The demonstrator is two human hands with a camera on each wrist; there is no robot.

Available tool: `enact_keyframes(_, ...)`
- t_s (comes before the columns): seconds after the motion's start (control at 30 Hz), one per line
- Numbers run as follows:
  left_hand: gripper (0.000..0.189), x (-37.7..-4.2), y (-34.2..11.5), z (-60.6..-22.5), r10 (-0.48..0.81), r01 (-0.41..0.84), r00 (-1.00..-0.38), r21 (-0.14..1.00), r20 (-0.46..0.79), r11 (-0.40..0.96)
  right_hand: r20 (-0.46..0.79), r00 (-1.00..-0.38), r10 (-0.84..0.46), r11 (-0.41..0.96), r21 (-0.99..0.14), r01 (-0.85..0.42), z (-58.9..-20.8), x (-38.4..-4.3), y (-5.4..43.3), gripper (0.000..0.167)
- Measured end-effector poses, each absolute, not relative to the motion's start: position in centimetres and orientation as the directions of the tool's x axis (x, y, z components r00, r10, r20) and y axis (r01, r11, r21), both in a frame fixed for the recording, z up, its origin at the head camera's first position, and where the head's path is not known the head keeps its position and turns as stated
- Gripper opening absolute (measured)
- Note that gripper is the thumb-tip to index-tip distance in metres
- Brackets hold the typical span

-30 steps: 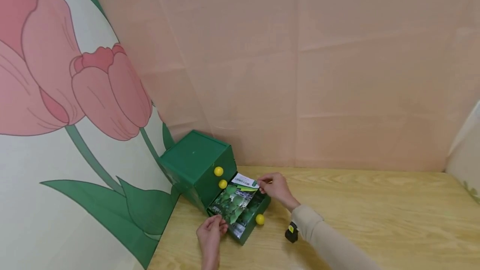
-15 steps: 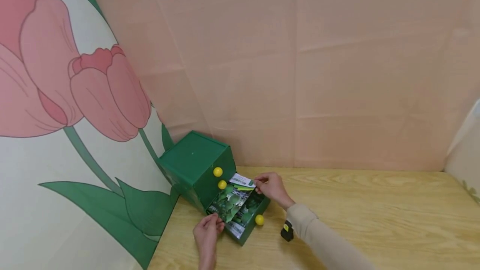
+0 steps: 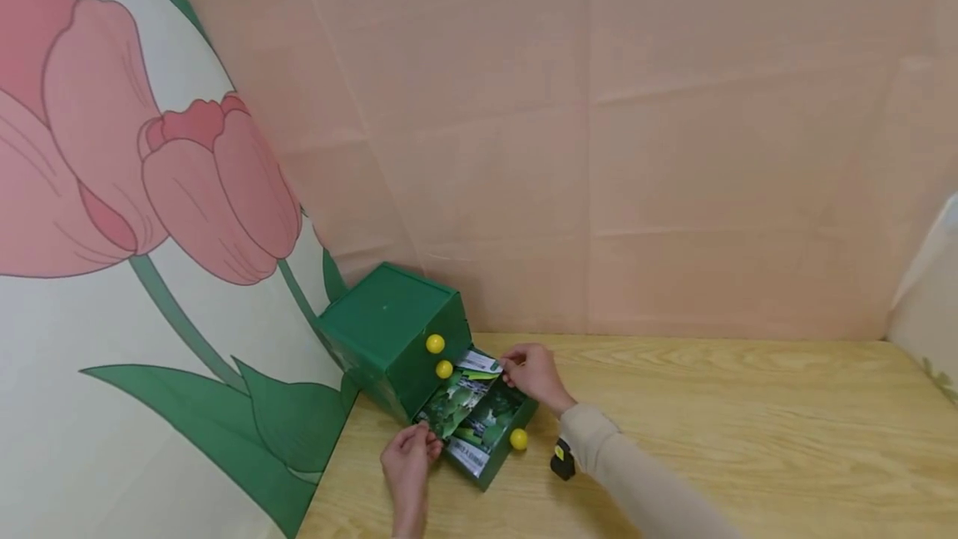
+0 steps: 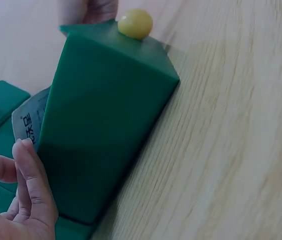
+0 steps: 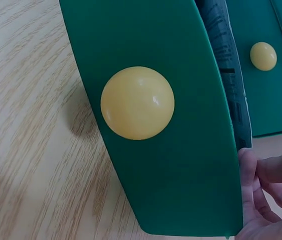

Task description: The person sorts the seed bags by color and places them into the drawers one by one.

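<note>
A flat sheet (image 3: pixel 458 400) printed with green leaves and a white band is held tilted over a pulled-out green drawer (image 3: pixel 499 464). My left hand (image 3: pixel 407 466) pinches its near corner; my right hand (image 3: pixel 535 377) pinches its far corner. Under it, a similar leaf-printed sheet (image 3: pixel 496 416) lies in the drawer. In the left wrist view, one lettered end of the held sheet (image 4: pixel 27 120) shows above the drawer's side by my fingers. A big yellow knob (image 5: pixel 137 103) fills the drawer front in the right wrist view.
The green drawer cabinet (image 3: pixel 389 310) stands at the left, against the tulip-printed wall (image 3: pixel 217 190). Two yellow knobs (image 3: pixel 436 344) mark its closed upper drawers. A black and yellow tape measure (image 3: pixel 562 462) lies on the wooden table (image 3: pixel 733 422) under my right sleeve.
Both hands have moved slightly left with the held sheet, toward the cabinet. More of the sheet lying in the drawer shows now.
</note>
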State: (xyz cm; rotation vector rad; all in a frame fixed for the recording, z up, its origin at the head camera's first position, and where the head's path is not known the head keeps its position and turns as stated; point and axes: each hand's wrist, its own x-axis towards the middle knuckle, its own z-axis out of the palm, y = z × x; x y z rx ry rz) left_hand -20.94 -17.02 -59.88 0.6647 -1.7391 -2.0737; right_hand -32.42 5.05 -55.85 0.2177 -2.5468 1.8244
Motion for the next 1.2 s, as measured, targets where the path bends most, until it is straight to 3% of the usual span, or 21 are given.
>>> enact_keyframes(0.5,0.021,-21.0,-17.6,-60.0,-0.574,-0.018,-0.811,0.985,-0.114,-0.171,0.097,-0.989,-0.108,0.417,-0.899,-0.133,-56.1,-32.6,4.0,0.011)
enact_keyframes(0.93,0.019,-20.6,-17.5,-59.6,-0.587,-0.027,-0.803,0.990,-0.104,-0.139,0.150,-0.981,-0.121,0.426,-0.885,-0.188,-56.3,-32.5,4.7,0.013)
enact_keyframes(1.2,0.013,-20.3,-18.8,-58.0,-0.618,0.063,-0.786,0.992,-0.017,-0.108,0.217,-0.974,-0.056,0.403,-0.888,-0.221,-55.6,-31.2,5.2,0.013)
